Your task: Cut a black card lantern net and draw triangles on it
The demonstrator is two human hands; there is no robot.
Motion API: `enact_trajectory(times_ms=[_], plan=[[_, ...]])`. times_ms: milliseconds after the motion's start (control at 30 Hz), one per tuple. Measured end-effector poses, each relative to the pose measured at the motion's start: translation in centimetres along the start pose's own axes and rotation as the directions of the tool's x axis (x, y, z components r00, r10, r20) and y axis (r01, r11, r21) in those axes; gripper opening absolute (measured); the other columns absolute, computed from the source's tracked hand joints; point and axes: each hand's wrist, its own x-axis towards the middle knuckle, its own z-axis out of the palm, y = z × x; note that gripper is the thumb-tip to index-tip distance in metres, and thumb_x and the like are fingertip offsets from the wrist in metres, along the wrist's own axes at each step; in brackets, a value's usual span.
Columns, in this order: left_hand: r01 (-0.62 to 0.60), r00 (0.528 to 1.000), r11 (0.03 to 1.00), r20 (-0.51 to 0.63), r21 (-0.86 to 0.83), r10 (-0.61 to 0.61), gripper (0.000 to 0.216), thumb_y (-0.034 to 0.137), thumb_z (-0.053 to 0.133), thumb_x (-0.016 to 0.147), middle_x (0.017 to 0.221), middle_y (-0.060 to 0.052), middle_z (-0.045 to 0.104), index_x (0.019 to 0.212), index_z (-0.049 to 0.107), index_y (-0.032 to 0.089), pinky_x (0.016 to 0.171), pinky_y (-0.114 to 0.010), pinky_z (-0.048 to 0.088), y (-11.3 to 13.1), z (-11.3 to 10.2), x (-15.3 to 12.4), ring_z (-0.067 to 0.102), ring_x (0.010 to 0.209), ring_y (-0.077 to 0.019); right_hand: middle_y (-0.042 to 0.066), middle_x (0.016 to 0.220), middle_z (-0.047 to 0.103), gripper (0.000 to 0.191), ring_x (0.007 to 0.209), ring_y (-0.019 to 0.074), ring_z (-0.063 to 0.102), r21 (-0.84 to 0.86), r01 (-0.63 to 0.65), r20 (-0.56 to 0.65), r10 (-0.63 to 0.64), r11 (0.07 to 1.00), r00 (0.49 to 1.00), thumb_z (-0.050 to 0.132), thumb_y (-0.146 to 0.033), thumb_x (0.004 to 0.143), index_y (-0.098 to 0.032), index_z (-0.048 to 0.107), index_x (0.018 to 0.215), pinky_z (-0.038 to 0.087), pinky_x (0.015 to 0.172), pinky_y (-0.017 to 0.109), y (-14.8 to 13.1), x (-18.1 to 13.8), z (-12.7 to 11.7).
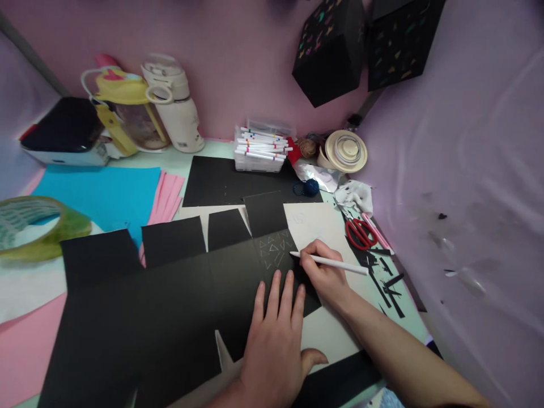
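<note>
A large sheet of black card (170, 306) with slits and flaps cut along its edges covers the middle of the table. My left hand (278, 334) lies flat on it, fingers stretched out and pointing away from me. Just to the right, my right hand (325, 272) grips a slim white pen (340, 264), its tip at the card's surface. Small light triangle outlines (273, 247) show on the card to the left of the tip. White paper (318, 226) is partly covered by the card.
Red-handled scissors (360, 234) and black paper scraps (389, 286) lie at the right. A box of white markers (261, 148) stands at the back, near a white bottle (181, 113). Wide tape (72, 226) and blue paper (102, 190) are at the left. Black boxes (331, 54) hang above.
</note>
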Motion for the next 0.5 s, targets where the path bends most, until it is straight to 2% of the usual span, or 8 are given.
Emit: enact_trajectory(times_ms=[133, 333, 500], plan=[[-0.005, 1.000, 1.000, 0.000, 0.004, 0.005, 0.098, 0.084, 0.044, 0.076, 0.158, -0.016, 0.029, 0.146, 0.044, 0.015, 0.116, -0.059, 0.021, -0.04, 0.02, -0.02, 0.017, 0.147, -0.0374, -0.004, 0.058, 0.055, 0.017, 0.054, 0.0109, 0.048, -0.006, 0.004, 0.003, -0.004, 1.000, 1.000, 0.054, -0.020, 0.084, -0.020, 0.055, 0.066, 0.039, 0.053, 0.023, -0.02, 0.02, 0.04], [-0.008, 1.000, 1.000, 0.004, 0.018, 0.008, 0.087, 0.073, 0.049, 0.082, 0.158, -0.016, 0.029, 0.147, 0.042, 0.015, 0.116, -0.059, 0.021, -0.03, -0.11, 0.00, 0.017, 0.148, -0.0371, -0.004, 0.056, 0.054, 0.018, 0.052, 0.0109, 0.047, -0.007, 0.006, 0.005, -0.006, 1.000, 1.000, 0.055, -0.022, 0.083, -0.020, 0.055, 0.066, 0.038, 0.052, 0.023, -0.09, 0.11, 0.11], [-0.002, 1.000, 1.000, 0.019, 0.008, 0.001, 0.088, 0.072, 0.052, 0.081, 0.158, -0.016, 0.029, 0.147, 0.041, 0.015, 0.116, -0.060, 0.021, 0.01, -0.15, 0.00, 0.017, 0.147, -0.0378, -0.004, 0.055, 0.051, 0.018, 0.051, 0.0109, 0.045, -0.006, 0.023, -0.003, -0.023, 1.000, 1.000, 0.054, -0.021, 0.082, -0.021, 0.053, 0.065, 0.036, 0.051, 0.024, -0.22, 0.16, 0.08]])
